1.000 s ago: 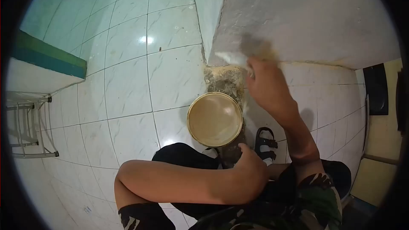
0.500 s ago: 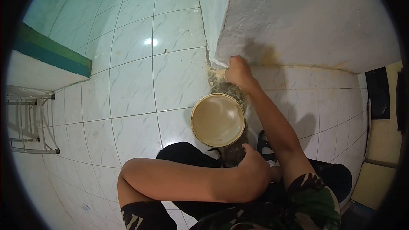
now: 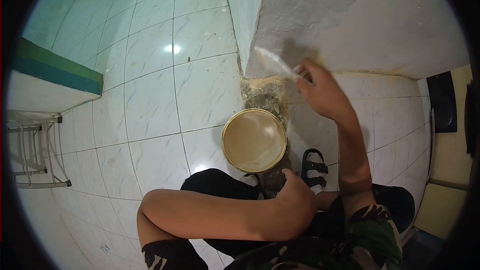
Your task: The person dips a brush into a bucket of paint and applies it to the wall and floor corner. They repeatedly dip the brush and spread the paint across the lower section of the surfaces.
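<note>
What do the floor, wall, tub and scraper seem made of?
Floor: glazed ceramic tile, glossy; grout lines, lamp glare.
Wall: rough matt plaster or cement, grainy grey-white.
Tub: probably plastic, smooth cream rim; unsure.
Scraper: pale blade, too blurred to tell.

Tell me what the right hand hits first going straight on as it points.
Likely the rough grey wall near its corner; the blurred tool in the right hand seems to touch it, though depth is unclear.

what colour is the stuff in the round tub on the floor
Beige-tan, filling the tub, whose rim is pale yellowish. It shows best, and only, in the head view.
</note>
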Available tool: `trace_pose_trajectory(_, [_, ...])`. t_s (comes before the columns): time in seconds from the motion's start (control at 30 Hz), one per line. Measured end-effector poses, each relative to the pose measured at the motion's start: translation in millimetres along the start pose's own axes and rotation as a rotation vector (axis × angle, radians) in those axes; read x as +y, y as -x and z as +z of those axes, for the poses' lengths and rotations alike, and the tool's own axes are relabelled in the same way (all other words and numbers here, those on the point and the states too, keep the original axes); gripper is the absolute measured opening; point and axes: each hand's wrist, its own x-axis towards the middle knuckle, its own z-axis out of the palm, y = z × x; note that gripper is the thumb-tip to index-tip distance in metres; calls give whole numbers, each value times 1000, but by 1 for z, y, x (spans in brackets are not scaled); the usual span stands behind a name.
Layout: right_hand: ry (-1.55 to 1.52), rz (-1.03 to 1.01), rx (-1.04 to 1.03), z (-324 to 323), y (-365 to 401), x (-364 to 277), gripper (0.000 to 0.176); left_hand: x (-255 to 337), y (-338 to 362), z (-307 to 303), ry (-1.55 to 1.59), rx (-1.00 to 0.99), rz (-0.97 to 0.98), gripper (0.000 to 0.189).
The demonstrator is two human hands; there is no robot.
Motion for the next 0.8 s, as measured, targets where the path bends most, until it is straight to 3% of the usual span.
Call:
trace_pose_trajectory(0.03, [-30,17,-78,10,-8,22,23,0,1,0,3,13,2,31])
trace_pose_trajectory(0.1, [-212,389,-262,36,-22,43,22,1,0,0,-4,24,7,30])
trace_pose_trajectory(0.23, [-166,373,-128,81,-36,79,21,1,0,-1,24,17,10,29])
trace_pose_trajectory(0.3, [141,15,-30,82,-43,87,20,1,1,-1,9,34,12,30])
trace_pose_trajectory(0.47, [280,-214,126,9,-38,14,22,-3,-2,-1,38,6,37,28])
trace_pose_trajectory(0.53, [306,-167,94,-35,-28,-34,20,-5,-3,-3,40,-7,39,28])
trace_pose_trajectory(0.6, [406,-350,137,-72,-22,-55,19,-6,-3,-5,43,-25,50,27])
trace_pose_trajectory(0.8, [615,-460,285,-146,10,-103,25,-14,-6,-2,55,5,48,28])
